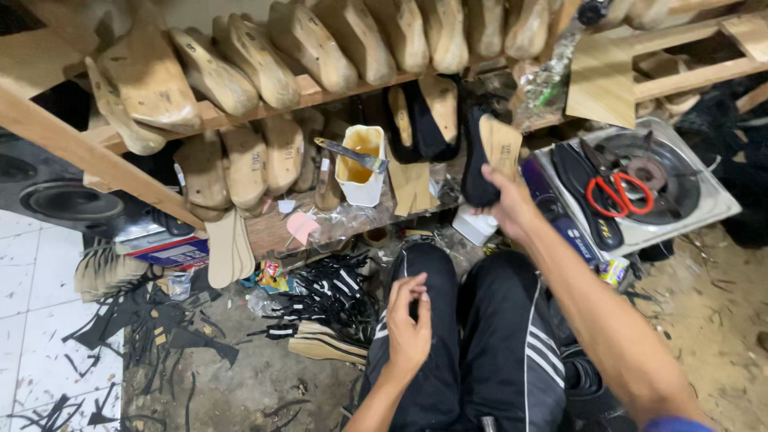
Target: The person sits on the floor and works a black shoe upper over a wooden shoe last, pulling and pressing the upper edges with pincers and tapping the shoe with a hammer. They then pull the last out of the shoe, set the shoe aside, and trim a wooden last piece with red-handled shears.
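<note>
Item one: my right hand (510, 202), reached forward and clenched on the lower end of a black shoe upper (478, 164) mounted over a tan sole-shaped piece (502, 144); the piece stands nearly upright against the lower shelf (272, 228), directly above my fingers. Item two: my left hand (408, 324), resting over my left knee in dark trousers with white stripes (496, 344), fingers loosely curled toward the palm and holding nothing that I can see. Item three: just left of the right hand, beyond the shoe upper, a white pot of yellow glue (360, 164) with a brush (352, 154) laid across its rim. Item four: just right of the right hand, a single-burner gas stove (704, 204) on the floor, carrying red-handled scissors (620, 194) and a black insole (588, 192). Item five: above both hands, wooden shoe lasts (312, 48) in a row on the upper shelf, with more on the lower shelf (244, 164). Item six: ahead and to the left of the left hand, a heap of black strap offcuts (328, 292) on the floor, with stacked tan soles (328, 344) touching its near edge. Item seven: well left of the left hand, a dark loudspeaker (68, 200) beside white floor tiles (32, 320).
</note>
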The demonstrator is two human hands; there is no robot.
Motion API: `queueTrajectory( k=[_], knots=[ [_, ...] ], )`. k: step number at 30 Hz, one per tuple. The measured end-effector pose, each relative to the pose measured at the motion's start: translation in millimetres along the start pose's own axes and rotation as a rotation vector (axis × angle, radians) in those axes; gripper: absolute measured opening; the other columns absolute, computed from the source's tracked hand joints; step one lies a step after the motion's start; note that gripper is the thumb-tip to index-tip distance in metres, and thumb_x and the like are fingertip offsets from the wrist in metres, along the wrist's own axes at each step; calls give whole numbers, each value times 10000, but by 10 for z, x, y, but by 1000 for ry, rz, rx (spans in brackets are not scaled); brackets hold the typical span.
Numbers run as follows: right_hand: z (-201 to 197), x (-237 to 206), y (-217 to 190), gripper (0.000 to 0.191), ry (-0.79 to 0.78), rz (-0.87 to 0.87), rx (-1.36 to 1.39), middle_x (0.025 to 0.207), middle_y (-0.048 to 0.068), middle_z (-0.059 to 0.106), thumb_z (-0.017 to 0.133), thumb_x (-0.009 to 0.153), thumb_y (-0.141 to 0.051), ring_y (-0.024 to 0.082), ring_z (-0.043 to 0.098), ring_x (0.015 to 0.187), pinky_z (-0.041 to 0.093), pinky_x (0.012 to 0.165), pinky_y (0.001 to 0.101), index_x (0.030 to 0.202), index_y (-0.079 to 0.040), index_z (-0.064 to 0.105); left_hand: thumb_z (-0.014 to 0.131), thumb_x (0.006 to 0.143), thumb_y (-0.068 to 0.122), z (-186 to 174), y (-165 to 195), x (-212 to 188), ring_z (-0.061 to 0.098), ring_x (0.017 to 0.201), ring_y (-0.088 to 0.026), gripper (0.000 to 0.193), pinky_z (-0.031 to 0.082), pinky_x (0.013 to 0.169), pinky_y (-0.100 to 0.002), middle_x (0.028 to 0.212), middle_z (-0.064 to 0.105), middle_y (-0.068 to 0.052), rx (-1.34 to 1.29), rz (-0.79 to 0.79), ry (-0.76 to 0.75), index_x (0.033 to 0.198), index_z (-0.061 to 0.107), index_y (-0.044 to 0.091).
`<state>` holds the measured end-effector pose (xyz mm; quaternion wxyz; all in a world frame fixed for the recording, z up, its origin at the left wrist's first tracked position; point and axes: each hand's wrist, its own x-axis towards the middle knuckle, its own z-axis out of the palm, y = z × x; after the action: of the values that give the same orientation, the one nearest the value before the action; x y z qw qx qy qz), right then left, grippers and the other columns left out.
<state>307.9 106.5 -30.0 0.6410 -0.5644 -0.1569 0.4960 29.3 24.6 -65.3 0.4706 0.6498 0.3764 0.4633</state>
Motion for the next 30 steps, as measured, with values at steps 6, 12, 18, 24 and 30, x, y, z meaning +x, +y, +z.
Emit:
queueTrajectory(
  k=[6, 12, 18, 24, 30],
  knots=[
    [215, 1014, -246, 396, 211, 34, -241, 1067, 134, 624, 677, 995, -329, 366, 602, 866, 479, 497, 432, 1330, -185, 524, 569, 948, -61, -29, -48, 53, 693, 953, -208, 266, 555, 852, -305, 1089, 652, -118, -45, -41, -19, 1187, 669, 1],
    [293, 1324, -205, 561, 302, -373, -629, 1258, 66, 479, 699, 963, -328, 405, 590, 1121, 633, 526, 451, 1413, -107, 446, 572, 950, -61, -26, -50, 74, 691, 936, -208, 241, 551, 847, -299, 1078, 660, -120, -60, -69, -25, 1153, 686, 0],
    [-110, 1042, -191, 391, 208, -619, -1006, 1185, 222, 709, 657, 1107, -290, 355, 677, 1094, 565, 838, 404, 1376, -6, 631, 582, 945, -48, -57, -34, 84, 696, 926, -213, 207, 553, 830, -298, 1058, 682, -112, -32, -61, -21, 1100, 706, 13],
    [-659, 382, -686, 226, 27, -507, -566, 1064, 144, 741, 536, 1088, -115, 201, 735, 915, 613, 707, 309, 1133, 54, 679, 585, 937, -46, -54, -38, 92, 692, 942, -225, 186, 546, 835, -302, 1052, 685, -116, -19, -48, -19, 1057, 717, 7],
    [-1085, 652, -1720, 396, 408, -995, -564, 1266, 124, 573, 644, 1077, -3, 174, 620, 1079, 608, 819, 325, 1419, -73, 457, 586, 930, -51, 58, -34, 102, 693, 921, -216, 180, 544, 821, -302, 1039, 684, -109, -18, -51, -41, 1041, 720, -2]
  ],
)
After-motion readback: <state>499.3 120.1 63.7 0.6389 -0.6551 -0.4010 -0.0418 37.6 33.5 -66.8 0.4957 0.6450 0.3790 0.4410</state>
